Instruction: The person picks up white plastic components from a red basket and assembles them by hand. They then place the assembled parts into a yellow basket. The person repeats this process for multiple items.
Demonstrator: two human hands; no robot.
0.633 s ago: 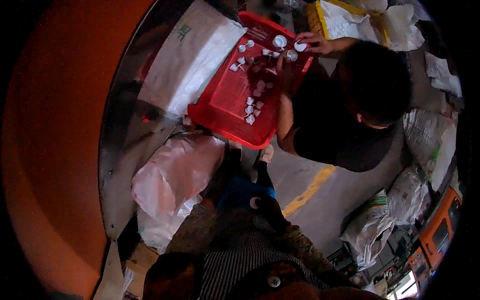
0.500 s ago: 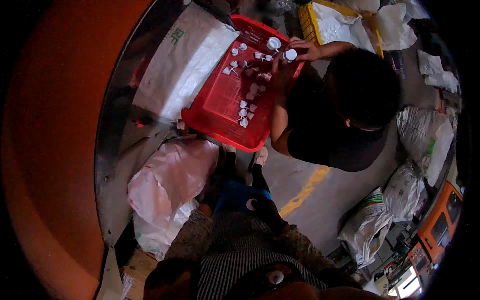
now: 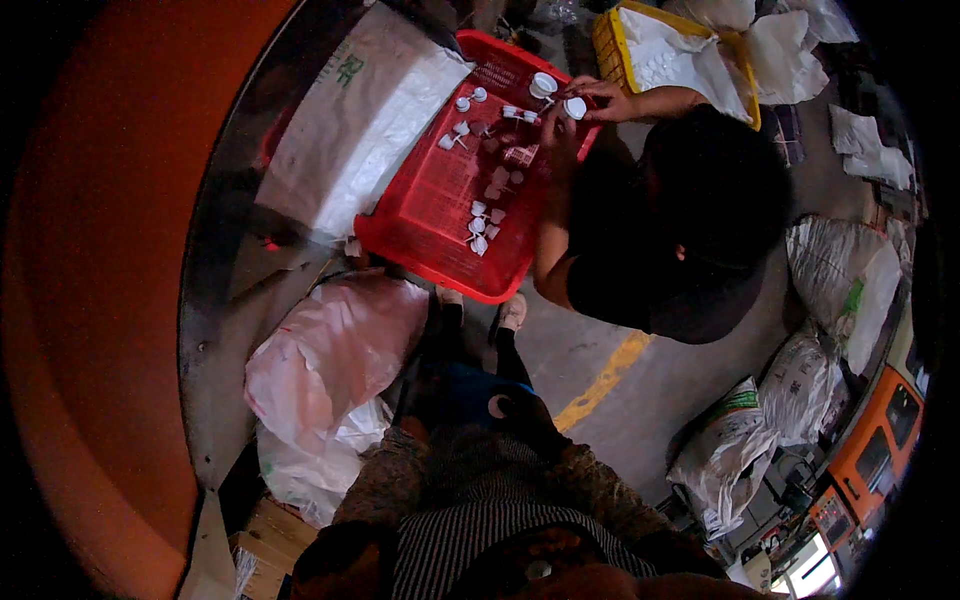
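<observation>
Grey floor (image 3: 650, 440) crossed by one yellow line (image 3: 605, 380) lies below, with one big orange panel (image 3: 90, 300) filling the left side. Two hands of the wearer are low at the front: the left hand (image 3: 414, 430) and the right hand (image 3: 538, 425), both so dark that I cannot tell whether their fingers are open or closed. Between them sits one blue thing (image 3: 455, 395), ahead of a striped apron (image 3: 470, 530); one pale disc (image 3: 497, 406) shows just beside the right hand. Two shoes (image 3: 513, 312) stand beyond, near one red crate (image 3: 425, 255).

White caps lie in the crate: three bright pairs (image 3: 462, 128) to the left and top, a cluster of five (image 3: 478, 226) lower down, and shaded ones between, too dim to count. One larger cup (image 3: 543, 85) is near its top right edge. At that edge a co-worker (image 3: 650, 260) has two hands, one with fingers on a white cup (image 3: 574, 107).

Farther out are one pale sack (image 3: 350, 130) left of the crate, one pinkish bag (image 3: 335, 350) below it, one yellow crate (image 3: 606, 55) and three stuffed sacks (image 3: 725, 455) at right.
</observation>
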